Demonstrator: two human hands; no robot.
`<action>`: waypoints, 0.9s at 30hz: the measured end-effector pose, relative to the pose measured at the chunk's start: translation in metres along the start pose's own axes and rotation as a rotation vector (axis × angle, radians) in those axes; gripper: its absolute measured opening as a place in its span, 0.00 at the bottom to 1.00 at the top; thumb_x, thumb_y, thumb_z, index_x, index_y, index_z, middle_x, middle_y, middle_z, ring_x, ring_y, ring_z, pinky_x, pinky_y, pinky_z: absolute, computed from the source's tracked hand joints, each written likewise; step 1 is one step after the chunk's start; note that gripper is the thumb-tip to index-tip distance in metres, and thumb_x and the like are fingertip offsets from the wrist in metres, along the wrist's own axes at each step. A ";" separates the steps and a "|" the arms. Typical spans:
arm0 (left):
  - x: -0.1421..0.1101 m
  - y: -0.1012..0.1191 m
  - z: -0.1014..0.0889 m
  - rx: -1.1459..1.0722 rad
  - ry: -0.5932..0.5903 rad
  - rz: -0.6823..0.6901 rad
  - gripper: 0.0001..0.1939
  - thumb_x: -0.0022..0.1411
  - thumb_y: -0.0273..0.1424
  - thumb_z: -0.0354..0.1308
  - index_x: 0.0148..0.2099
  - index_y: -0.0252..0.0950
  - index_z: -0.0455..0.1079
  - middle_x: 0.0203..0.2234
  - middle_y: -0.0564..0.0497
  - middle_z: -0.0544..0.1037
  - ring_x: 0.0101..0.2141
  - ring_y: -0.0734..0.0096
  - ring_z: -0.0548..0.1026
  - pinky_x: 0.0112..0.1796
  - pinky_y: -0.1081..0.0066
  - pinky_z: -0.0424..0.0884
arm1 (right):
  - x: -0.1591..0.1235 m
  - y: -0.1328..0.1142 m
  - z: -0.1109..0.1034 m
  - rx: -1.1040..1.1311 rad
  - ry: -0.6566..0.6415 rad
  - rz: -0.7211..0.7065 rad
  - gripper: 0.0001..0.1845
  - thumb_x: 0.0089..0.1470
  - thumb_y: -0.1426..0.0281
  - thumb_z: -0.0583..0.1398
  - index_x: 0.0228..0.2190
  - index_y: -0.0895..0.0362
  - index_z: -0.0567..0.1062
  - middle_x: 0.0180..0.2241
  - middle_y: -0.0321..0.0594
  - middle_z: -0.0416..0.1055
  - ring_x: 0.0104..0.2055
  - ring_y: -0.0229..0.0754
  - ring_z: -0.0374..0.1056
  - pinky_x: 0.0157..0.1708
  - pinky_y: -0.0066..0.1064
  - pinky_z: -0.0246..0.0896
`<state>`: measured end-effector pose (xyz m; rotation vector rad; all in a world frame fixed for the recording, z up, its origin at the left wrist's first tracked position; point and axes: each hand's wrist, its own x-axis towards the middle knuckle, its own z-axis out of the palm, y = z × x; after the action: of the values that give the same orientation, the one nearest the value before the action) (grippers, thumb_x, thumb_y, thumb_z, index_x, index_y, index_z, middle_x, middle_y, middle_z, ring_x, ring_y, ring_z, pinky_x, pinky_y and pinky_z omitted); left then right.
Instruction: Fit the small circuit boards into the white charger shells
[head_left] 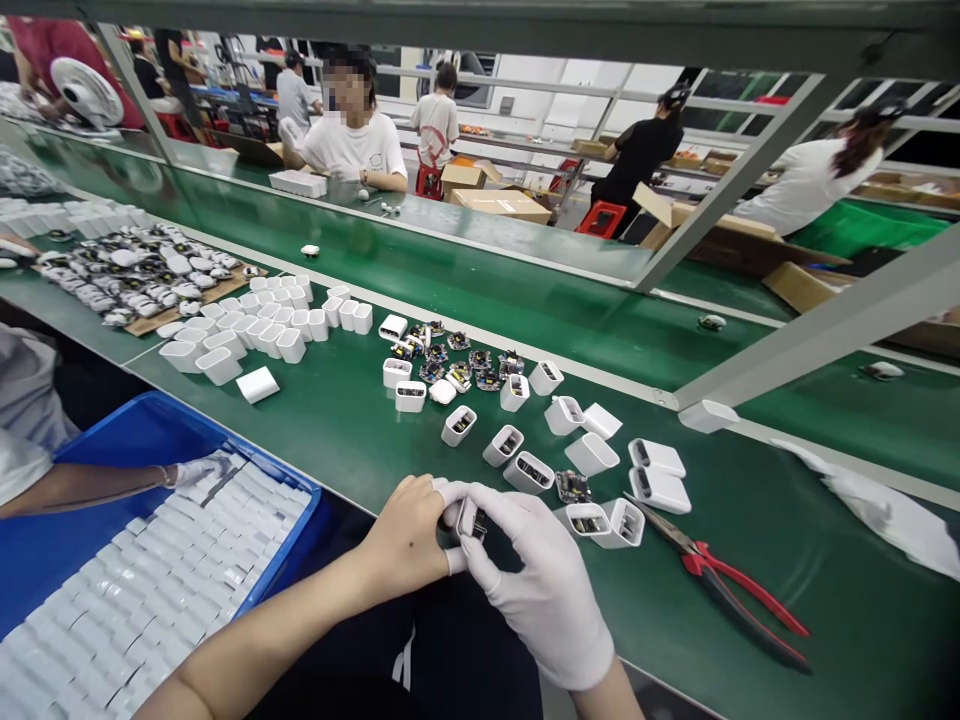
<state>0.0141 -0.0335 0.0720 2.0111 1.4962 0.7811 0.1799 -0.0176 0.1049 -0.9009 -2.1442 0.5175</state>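
Note:
My left hand point(412, 530), bare but for white covers on some fingers, and my white-gloved right hand point(544, 580) meet at the bench's front edge. Between their fingertips they grip a small white plastic housing point(466, 516) with a dark part showing at its side; fingers hide much of it. Just beyond lie open white housings point(529, 472) with circuit boards inside. A loose circuit board point(573, 487) rests near my right hand, beside another filled housing point(586, 519). Red-handled pliers point(705, 560) lie to the right, jaws pointing at the housings.
Several bare circuit boards point(459, 375) and rows of white housings point(255, 320) spread leftward. A blue bin point(300, 510) of white pieces stands at left, with a co-worker's gloved hand point(202, 470) in it. A metal post point(810, 300) rises at right. A green conveyor belt point(480, 285) runs behind.

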 end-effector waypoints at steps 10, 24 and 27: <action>0.000 0.001 0.004 -0.008 0.066 -0.022 0.22 0.51 0.33 0.64 0.49 0.38 0.70 0.35 0.50 0.78 0.36 0.61 0.73 0.38 0.63 0.62 | -0.024 0.021 0.005 0.246 0.108 0.311 0.21 0.56 0.70 0.63 0.51 0.50 0.72 0.45 0.41 0.74 0.46 0.47 0.73 0.47 0.42 0.69; -0.001 0.000 0.003 0.022 0.028 -0.032 0.20 0.51 0.35 0.63 0.47 0.38 0.70 0.30 0.52 0.75 0.33 0.62 0.71 0.36 0.65 0.59 | -0.013 0.016 0.004 0.054 0.069 0.098 0.23 0.55 0.74 0.63 0.53 0.50 0.70 0.39 0.39 0.73 0.40 0.42 0.71 0.41 0.37 0.68; -0.001 0.000 0.003 0.023 0.017 -0.026 0.17 0.52 0.36 0.62 0.45 0.37 0.70 0.29 0.52 0.74 0.33 0.63 0.70 0.36 0.65 0.59 | -0.011 0.017 0.006 0.027 0.038 0.061 0.25 0.55 0.74 0.63 0.54 0.50 0.69 0.38 0.39 0.74 0.39 0.42 0.70 0.40 0.36 0.69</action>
<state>0.0162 -0.0344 0.0693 2.0019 1.5444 0.7754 0.1884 -0.0149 0.0857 -0.9561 -2.0760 0.5543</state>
